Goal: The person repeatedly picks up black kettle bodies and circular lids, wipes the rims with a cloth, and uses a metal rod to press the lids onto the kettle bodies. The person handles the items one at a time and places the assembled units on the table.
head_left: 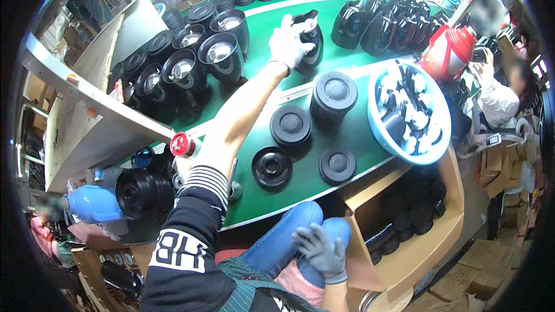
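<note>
My left hand (291,45), in a white glove, reaches across the green table and has its fingers closed round the side of a glossy black spouted jug shell (313,40), which stands upright. My right hand (321,249), gloved in grey, is over my lap with its palm up and fingers spread, holding nothing. Between me and the jug shell are black round discs: a tall stack (335,91), a shorter stack (291,125), a single disc (337,165) and a glossy ring-shaped piece (272,168).
Black cylinders with shiny insides (219,52) crowd the left, and several black jug shells (378,26) stand at the back right. A light-blue basin (376,127) holds white and black parts, near a red jug (448,52). An open carton (445,240) sits beside my right leg.
</note>
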Available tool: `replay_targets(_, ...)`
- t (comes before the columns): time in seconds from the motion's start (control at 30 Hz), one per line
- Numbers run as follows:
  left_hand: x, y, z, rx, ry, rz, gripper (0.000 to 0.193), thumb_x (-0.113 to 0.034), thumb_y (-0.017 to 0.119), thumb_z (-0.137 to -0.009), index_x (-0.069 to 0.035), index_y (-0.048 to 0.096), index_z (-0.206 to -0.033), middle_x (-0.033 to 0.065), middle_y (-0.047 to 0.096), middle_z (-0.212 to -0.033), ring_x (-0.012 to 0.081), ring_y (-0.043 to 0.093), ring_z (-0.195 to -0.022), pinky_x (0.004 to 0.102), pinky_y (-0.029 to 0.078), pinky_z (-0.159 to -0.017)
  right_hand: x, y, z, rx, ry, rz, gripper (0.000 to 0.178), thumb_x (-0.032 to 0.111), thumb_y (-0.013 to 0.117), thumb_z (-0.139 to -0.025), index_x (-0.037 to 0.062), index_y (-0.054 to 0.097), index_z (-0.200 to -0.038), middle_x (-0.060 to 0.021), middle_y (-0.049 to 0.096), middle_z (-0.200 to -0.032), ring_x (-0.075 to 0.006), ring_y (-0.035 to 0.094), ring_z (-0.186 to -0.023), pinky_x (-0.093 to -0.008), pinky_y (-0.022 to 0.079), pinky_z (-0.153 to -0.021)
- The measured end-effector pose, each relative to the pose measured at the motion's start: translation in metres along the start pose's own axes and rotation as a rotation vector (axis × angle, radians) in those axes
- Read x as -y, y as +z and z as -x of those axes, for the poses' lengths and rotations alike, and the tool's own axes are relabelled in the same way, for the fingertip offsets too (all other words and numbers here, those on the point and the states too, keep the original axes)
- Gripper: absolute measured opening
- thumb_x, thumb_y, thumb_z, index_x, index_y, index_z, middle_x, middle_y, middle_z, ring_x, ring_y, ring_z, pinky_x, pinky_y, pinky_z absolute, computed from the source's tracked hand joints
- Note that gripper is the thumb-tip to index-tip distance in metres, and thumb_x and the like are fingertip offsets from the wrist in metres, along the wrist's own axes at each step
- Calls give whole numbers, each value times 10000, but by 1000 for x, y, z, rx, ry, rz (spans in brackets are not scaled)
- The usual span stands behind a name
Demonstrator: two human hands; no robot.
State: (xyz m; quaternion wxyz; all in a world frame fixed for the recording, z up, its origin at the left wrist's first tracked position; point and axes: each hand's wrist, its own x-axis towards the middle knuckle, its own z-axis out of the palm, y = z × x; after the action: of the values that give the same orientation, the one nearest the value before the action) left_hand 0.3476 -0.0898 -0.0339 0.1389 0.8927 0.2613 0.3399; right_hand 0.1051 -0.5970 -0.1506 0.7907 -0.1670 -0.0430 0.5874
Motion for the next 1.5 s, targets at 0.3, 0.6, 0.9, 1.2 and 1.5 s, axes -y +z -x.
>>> replay_targets(0.3, 38, 33, -19, 104, 117, -248, 746, -535, 727, -925, -115, 573, -1522, 247, 625, -1445, 399, 648, -1272, 513, 524, -1059, 5, 8, -14, -10, 79, 5, 861, 613, 359, -1121, 6, 212, -1713, -274, 298, -1739, -432, 259, -1630, -554, 126, -1347)
replay_targets(0.6, 145, -18, -71, 98, -162, -823, 258, -161, 579, -1000, -139, 836, -1008, 102, 821, -1029, 319, 788, -997, 542, 550, -804, 0, 6, -16, 57, 12, 0, 852, 607, 342, -1130, -4, 208, -1709, -279, 304, -1736, -436, 272, -1625, -572, 132, -1344)
replay_targets(0.9, 116, -76, -59, -320, 227, -626, 161, -145, 624, -929, -173, 782, -925, 82, 783, -914, 303, 776, -902, 476, 586, -731, -1, 6, -15, 23, 10, 135, 794, 585, 335, -1136, 42, 250, -1709, -266, 365, -1711, -443, 351, -1586, -602, 211, -1324)
replay_targets(1.2, -25, -277, 73, -55, 716, -265, 230, -174, 793, -864, -143, 770, -1090, 75, 726, -997, 291, 715, -971, 434, 570, -842, 45, 108, -34, -235, -503, 1209, 650, 357, 676, -1016, -57, 567, -1504, -197, 644, -1454, -326, 587, -1382, -440, 411, -1214)
replay_targets(1.5, -93, -383, 263, 559, 938, 101, 268, -136, 794, -832, -152, 736, -1093, 34, 725, -1016, 246, 717, -1028, 413, 573, -979, 78, 226, -30, 351, -631, 2005, 684, 78, 924, -702, 123, 653, -1328, -146, 628, -1487, -380, 602, -1394, -481, 506, -1140)
